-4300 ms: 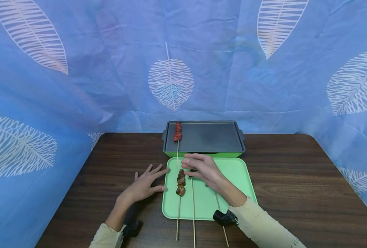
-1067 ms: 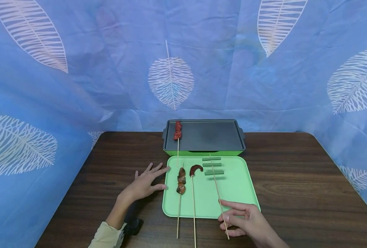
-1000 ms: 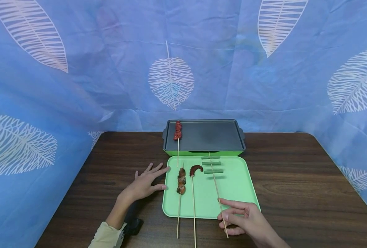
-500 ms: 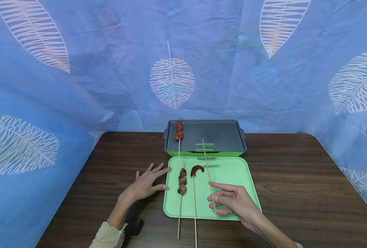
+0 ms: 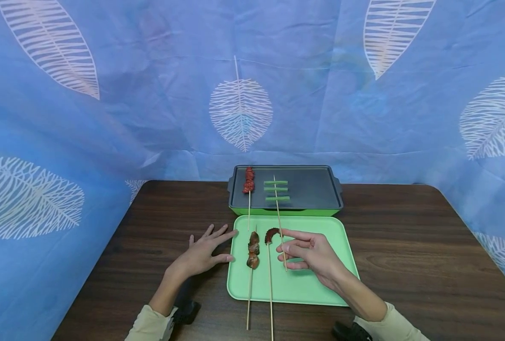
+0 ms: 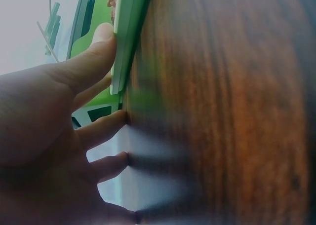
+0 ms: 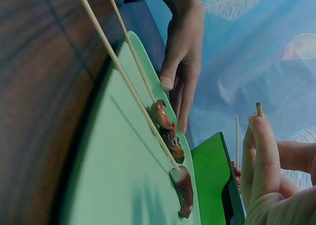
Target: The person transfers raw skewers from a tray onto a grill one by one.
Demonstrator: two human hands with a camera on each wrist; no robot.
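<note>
My right hand (image 5: 310, 253) pinches the stick of a green vegetable skewer (image 5: 276, 189) between thumb and fingers, above the light green tray (image 5: 320, 289). The three green pieces on it overlap the dark griddle plate (image 5: 310, 184) in the head view. Fingers spread, my left hand (image 5: 201, 254) rests at the tray's left edge, its thumb and a finger touching the rim. On the tray lie a brown meat skewer (image 5: 253, 249) and a dark red tentacle skewer (image 5: 271, 234), their sticks reaching over the front rim. A red meat skewer (image 5: 248, 180) lies at the griddle's left.
The griddle has a green base (image 5: 320, 212) and stands directly behind the tray on a dark wooden table (image 5: 406, 246). Blue cloth (image 5: 171, 94) with white leaf prints hangs behind and at the sides.
My right hand, earlier over the tray's middle, has taken the green vegetable skewer, lifted it off the tray and carried it forward and left over the griddle. My left hand stays in place.
</note>
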